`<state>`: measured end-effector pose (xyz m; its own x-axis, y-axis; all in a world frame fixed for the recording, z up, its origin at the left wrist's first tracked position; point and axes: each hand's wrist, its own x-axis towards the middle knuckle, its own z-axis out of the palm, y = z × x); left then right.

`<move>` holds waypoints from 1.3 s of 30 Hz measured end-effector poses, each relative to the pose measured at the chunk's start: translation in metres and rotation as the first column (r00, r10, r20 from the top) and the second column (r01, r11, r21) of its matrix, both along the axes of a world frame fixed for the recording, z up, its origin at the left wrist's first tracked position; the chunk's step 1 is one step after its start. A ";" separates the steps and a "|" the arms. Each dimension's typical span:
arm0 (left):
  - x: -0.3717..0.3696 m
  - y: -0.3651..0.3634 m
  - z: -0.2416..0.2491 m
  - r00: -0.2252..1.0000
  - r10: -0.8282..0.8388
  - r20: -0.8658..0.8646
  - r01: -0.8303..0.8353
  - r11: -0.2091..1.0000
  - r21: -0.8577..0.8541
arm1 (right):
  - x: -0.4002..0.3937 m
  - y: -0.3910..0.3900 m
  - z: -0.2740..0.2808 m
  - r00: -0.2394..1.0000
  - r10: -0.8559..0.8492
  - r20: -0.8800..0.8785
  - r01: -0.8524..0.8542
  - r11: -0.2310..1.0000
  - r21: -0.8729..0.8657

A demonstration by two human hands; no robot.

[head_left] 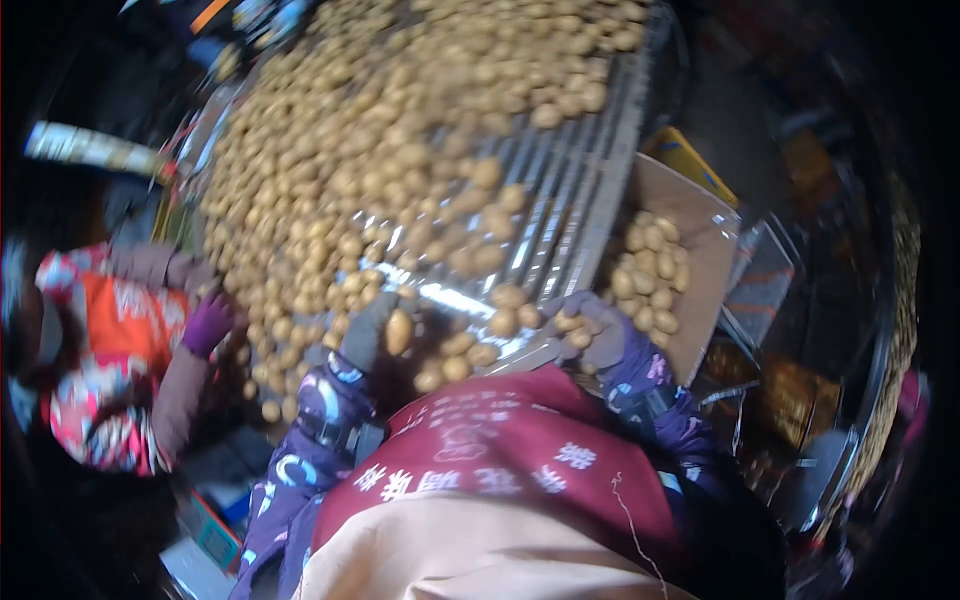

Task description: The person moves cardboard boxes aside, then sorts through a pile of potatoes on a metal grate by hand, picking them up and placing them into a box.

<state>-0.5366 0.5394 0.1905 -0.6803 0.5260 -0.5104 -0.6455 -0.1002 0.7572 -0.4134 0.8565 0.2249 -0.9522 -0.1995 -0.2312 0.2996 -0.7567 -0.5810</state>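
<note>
My left hand (368,328), in a grey glove, is closed with a potato (399,332) at its fingers, above the near end of the sorting table. In a grey glove too, my right hand (604,330) curls around a couple of small potatoes (572,330) at the table's near right corner. Between my hands, several loose potatoes (457,358) lie close to my apron (490,430). A large heap of potatoes (340,160) covers much of the table; the moving ones are blurred.
Bare metal bars (575,190) show along the table's right side. Beside it stands a cardboard box (690,215) with potatoes (650,270) inside. At left, another person in a floral top wears a purple glove (208,325) near the heap. A yellow crate (690,165) sits behind the box.
</note>
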 end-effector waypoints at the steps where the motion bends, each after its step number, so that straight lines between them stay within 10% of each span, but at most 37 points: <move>1: 0.010 0.033 0.033 0.989 0.060 0.132 -0.068 0.996 0.054 | 0.008 0.021 0.002 0.994 0.033 -0.103 -0.038 0.998 -0.040; 3: 0.015 0.075 0.082 0.976 0.105 0.192 -0.131 0.983 0.129 | 0.015 0.021 -0.006 0.992 0.063 -0.112 -0.060 0.998 0.028; 9: 0.026 0.118 0.104 0.776 -0.631 -0.002 0.619 0.762 0.190 | 0.027 -0.021 -0.042 0.987 0.119 0.105 -0.151 0.907 0.393; 11: 0.022 0.119 0.092 0.542 -0.750 -0.378 0.811 0.586 0.001 | 0.036 -0.035 -0.057 0.993 0.091 0.073 -0.115 0.865 0.489; 15: 0.032 0.116 0.101 0.638 -0.733 -0.236 0.764 0.642 0.070 | 0.043 -0.030 -0.074 0.995 0.051 0.090 -0.092 0.838 0.538; 17: 0.021 0.113 0.083 0.438 -0.824 -0.361 0.845 0.514 -0.148 | 0.037 -0.028 -0.064 0.997 0.040 0.073 -0.073 0.845 0.530; 20: 0.023 0.110 0.099 0.509 -0.814 -0.281 0.819 0.558 -0.133 | 0.030 -0.019 -0.031 0.998 0.068 -0.006 -0.056 0.877 0.477; 23: 0.018 0.109 0.087 0.363 -0.637 -0.679 0.751 0.632 -0.191 | 0.000 0.030 -0.013 1.000 0.014 0.010 -0.015 0.988 0.153; 26: 0.019 0.095 0.088 0.544 -0.712 -0.443 0.649 0.692 -0.315 | -0.030 0.097 0.001 0.998 -0.046 0.048 0.054 0.982 -0.182; 31: 0.013 0.076 0.058 0.639 -0.601 -0.481 0.442 0.798 -0.410 | -0.030 0.148 0.056 0.807 -0.572 0.149 0.489 0.788 0.375; 36: -0.002 0.039 0.010 0.100 -0.571 -0.815 0.011 0.820 -0.573 | 0.033 0.123 0.013 0.794 -0.606 0.047 0.597 0.792 0.124; 39: -0.002 0.021 -0.018 0.033 -0.596 -0.803 -0.068 0.800 -0.596 | 0.093 0.095 0.003 0.735 -0.674 0.072 0.670 0.739 0.075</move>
